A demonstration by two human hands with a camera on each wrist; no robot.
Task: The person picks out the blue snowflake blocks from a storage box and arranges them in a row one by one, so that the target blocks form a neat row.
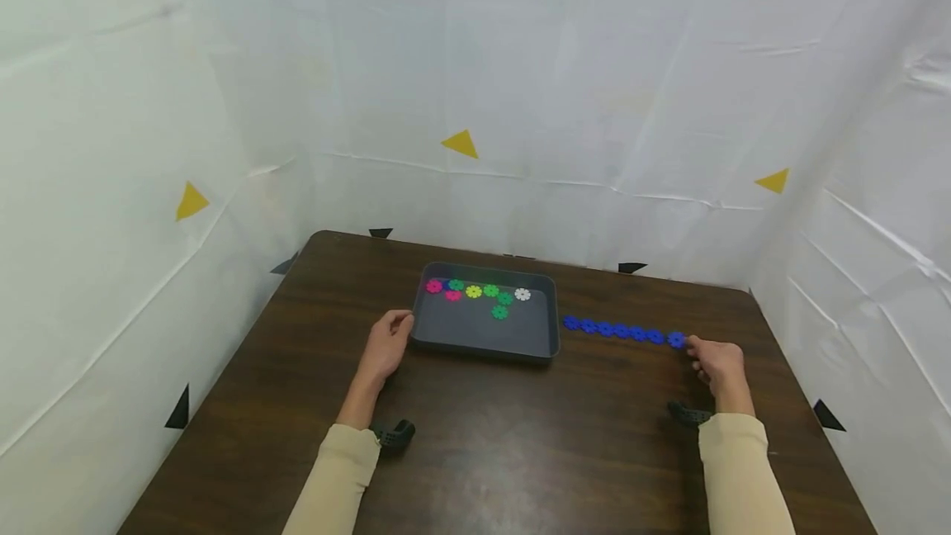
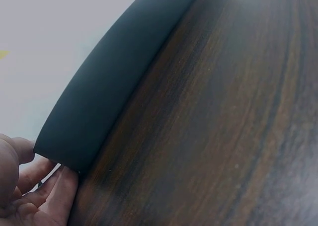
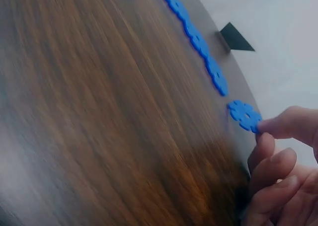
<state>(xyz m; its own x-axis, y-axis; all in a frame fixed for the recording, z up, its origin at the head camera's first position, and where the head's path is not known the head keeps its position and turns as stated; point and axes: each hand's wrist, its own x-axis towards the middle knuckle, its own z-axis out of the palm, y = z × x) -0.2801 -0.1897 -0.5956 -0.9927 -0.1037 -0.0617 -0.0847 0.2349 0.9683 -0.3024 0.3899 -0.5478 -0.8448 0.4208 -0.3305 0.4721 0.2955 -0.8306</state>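
Observation:
My right hand pinches a blue flower-shaped disc between thumb and forefinger. It sits at the right end of a row of several matching blue discs, with a small gap between it and the row. At the left, my left hand grips the near-left side of a dark grey tray; in the left wrist view the thumb lies at the tray's rim and the fingers curl at its lower edge. Inside the tray lie pink, yellow, green and white discs, plus a partly covered blue one.
Both hands work over a dark wood-grain table. White sheeting with yellow and black triangles surrounds its back and sides. The blue row runs from beside the tray's right wall toward the table's right side.

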